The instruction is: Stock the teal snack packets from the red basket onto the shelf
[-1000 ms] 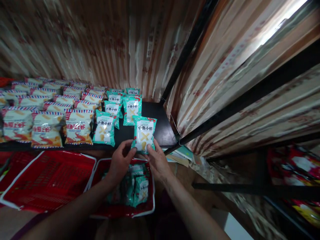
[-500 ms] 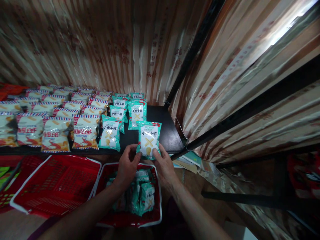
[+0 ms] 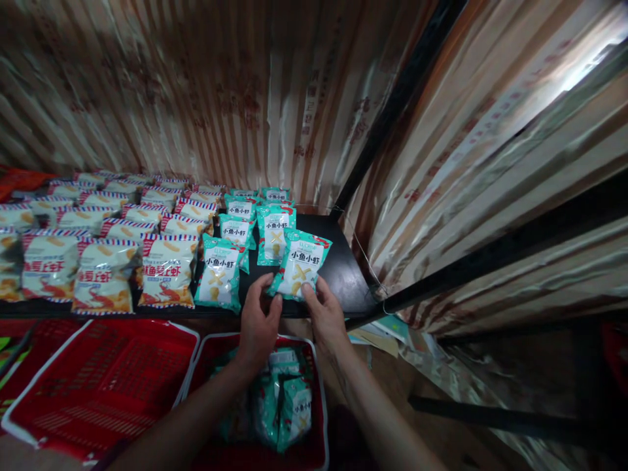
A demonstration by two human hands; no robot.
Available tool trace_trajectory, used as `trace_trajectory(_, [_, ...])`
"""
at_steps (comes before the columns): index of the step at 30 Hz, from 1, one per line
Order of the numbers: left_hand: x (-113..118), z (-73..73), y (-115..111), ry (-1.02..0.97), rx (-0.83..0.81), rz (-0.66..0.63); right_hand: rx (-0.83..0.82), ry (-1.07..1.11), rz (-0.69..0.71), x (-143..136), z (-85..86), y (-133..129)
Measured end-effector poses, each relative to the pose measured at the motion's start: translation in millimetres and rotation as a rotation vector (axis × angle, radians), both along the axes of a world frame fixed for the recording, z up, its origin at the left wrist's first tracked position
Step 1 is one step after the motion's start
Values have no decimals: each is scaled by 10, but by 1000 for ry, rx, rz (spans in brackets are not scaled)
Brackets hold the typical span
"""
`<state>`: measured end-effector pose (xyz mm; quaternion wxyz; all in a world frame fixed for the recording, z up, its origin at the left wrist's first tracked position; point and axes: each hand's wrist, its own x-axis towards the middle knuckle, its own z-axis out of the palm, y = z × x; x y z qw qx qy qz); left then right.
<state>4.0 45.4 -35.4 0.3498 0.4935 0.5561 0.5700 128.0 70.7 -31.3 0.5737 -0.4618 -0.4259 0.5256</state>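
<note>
A teal and white snack bag (image 3: 300, 267) is tilted to the right between my hands at the front of the black shelf (image 3: 343, 268). My right hand (image 3: 326, 314) grips its lower right edge, thumb on the front face. At the lower left corner is my left hand (image 3: 260, 320), fingers curled round the edge. Just behind stands a matching teal bag (image 3: 275, 229). To the left, another teal bag (image 3: 218, 271) heads a row of the same kind. Whether the held bag's bottom rests on the shelf, I cannot tell.
Below the shelf edge, a red basket (image 3: 321, 399) holds several teal bags (image 3: 294, 412). Beside it sits a second red basket (image 3: 122, 366). Rows of white and orange snack bags (image 3: 167, 271) fill the shelf's left side. A black metal post (image 3: 392, 111) rises at the right corner.
The held bag has moved back over the shelf, closer to the teal bag behind, and has tilted to the right. Both hands have stayed on it. The view has shifted slightly.
</note>
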Motion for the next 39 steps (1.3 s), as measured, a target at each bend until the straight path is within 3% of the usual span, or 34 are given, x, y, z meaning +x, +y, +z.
trace_trajectory(15, [-29,-108,130,68,45,-28,150,-361,-86,-99,-60,351])
trace_trajectory(27, [-28,-193,215,187,68,1,245,-650,-198,-160,-114,424])
trace_trajectory(39, [-44,-180,222,237,36,18,232,-750,-222,-170,-174,431])
